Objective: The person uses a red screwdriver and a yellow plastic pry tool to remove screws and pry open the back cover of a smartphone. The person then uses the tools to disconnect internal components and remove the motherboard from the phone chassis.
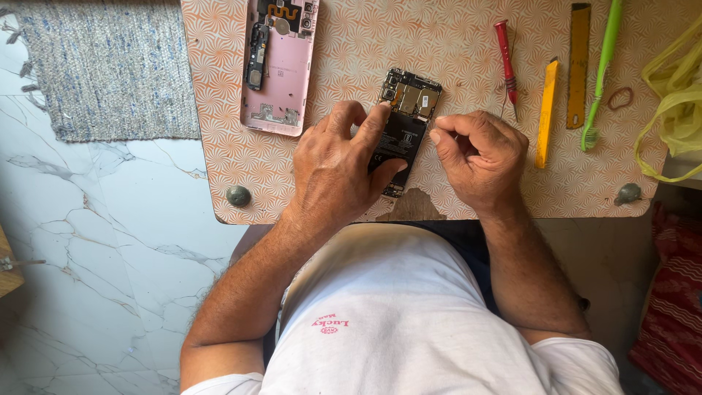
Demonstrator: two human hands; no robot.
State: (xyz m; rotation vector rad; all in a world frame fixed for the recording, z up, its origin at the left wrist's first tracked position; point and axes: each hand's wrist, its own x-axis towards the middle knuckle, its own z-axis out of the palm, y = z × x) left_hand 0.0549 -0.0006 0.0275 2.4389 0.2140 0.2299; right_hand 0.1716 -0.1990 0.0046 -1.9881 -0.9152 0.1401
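Left hand (338,172) lies flat over the opened phone (404,121) in the middle of the patterned table (453,44), fingers spread and pressing on it, forefinger up by the circuit board. Right hand (479,157) hovers just beside the phone's right edge, fingers curled tight, thumb and forefinger pinched; what they pinch I cannot tell. Pink back cover (281,66) lies to the left, red screwdriver (506,55) to the right.

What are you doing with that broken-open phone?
A person sits at a small orange-patterned table. Their left hand presses down on an opened black phone with its circuit board showing, one finger near the top. The right hand is pinched closed beside the phone's edge; what it pinches is too small to tell. A pink phone back cover lies to the side, with a red screwdriver and yellow pry tool nearby.
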